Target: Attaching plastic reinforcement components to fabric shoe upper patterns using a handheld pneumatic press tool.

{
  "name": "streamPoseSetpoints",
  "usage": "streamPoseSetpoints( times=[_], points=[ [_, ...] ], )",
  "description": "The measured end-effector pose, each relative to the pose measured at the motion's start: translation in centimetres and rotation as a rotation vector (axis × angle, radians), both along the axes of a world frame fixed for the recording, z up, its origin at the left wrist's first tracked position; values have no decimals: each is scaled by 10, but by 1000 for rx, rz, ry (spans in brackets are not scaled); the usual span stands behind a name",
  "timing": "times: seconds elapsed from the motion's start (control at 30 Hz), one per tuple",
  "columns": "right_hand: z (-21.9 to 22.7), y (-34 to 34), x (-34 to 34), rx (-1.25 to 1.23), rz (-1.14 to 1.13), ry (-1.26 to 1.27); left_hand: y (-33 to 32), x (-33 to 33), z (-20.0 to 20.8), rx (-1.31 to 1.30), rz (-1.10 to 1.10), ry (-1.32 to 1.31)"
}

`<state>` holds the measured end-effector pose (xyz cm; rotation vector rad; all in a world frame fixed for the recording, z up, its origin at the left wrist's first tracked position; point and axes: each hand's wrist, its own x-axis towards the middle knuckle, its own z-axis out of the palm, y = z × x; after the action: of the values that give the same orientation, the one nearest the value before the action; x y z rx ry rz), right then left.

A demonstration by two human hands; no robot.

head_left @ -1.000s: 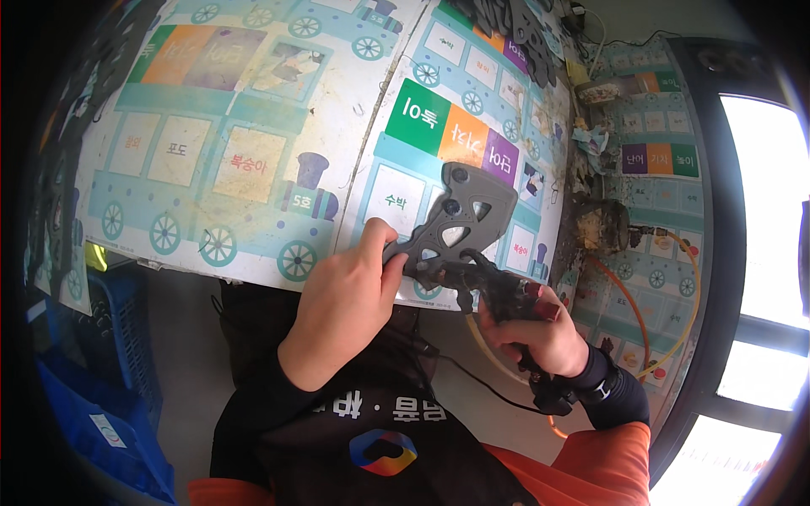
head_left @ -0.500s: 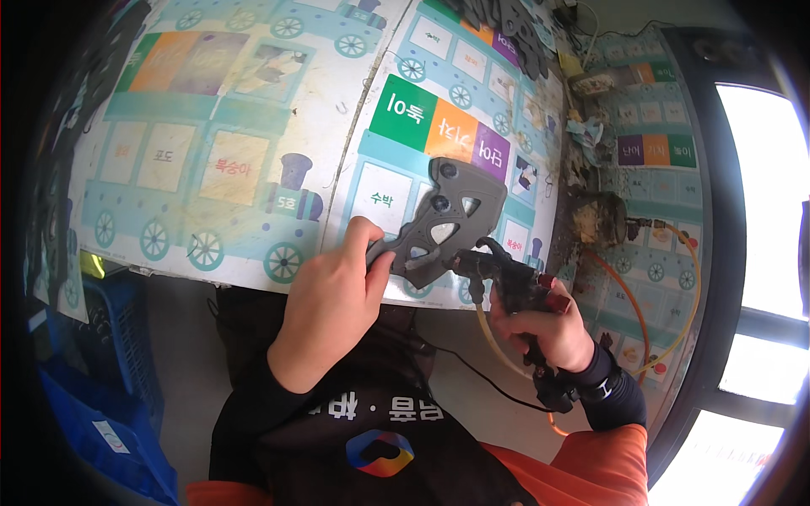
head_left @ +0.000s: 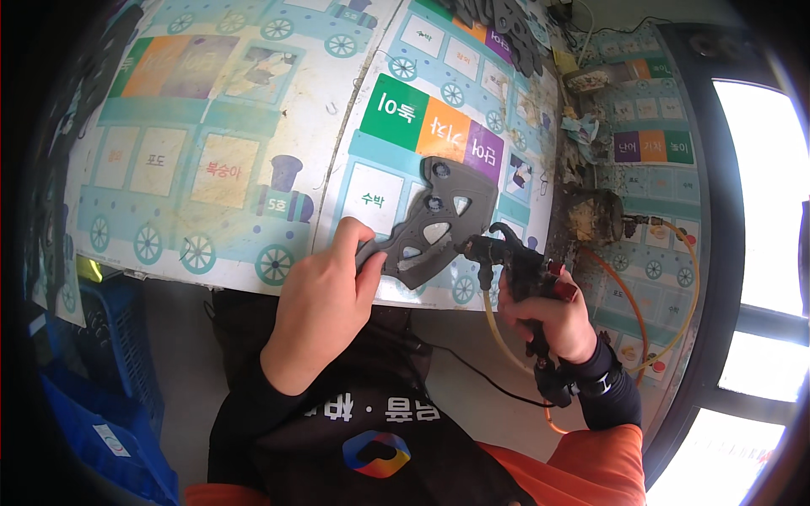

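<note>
My left hand [head_left: 325, 304] pinches the narrow lower-left end of a dark grey, flat cut-out part [head_left: 457, 202] between thumb and fingers. This part has triangular openings and two round dark spots, and lies over the printed table sheet near its front edge. A paler streak shows along its lower rim. Wrapped in my right hand [head_left: 553, 320] is a dark, stained spray gun [head_left: 527, 270] with red knobs at its back. Its nozzle points left at the part's lower right edge, a small gap away. A yellowish hose hangs beneath the nozzle.
The table [head_left: 325, 110] is covered with train-printed sheets, joined along a dark seam. More dark grey parts [head_left: 506, 34] are heaped at its far right, others at the far left. A crusted pot [head_left: 595, 215] with hoses stands at the right. Blue crates [head_left: 110, 422] sit lower left.
The spray gun's nozzle has shifted slightly right and away from me along the grey part's lower edge. The pale streak there shows more clearly. My left hand keeps its hold.
</note>
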<state>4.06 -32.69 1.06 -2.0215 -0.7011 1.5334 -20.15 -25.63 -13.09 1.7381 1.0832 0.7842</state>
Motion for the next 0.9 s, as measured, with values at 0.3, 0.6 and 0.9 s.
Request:
streamPoseSetpoints(
  times=[0.3, 0.6, 0.9],
  points=[
    [-2, 6, 5, 46, -5, -76, 2, -1, 3, -10, -30, 48],
    [-6, 9, 14, 87, -32, -104, 2, -1, 2, -9, -34, 36],
    [-10, 13, 30, 132, -6, -87, 3, -1, 3, -7, -31, 31]
  ],
)
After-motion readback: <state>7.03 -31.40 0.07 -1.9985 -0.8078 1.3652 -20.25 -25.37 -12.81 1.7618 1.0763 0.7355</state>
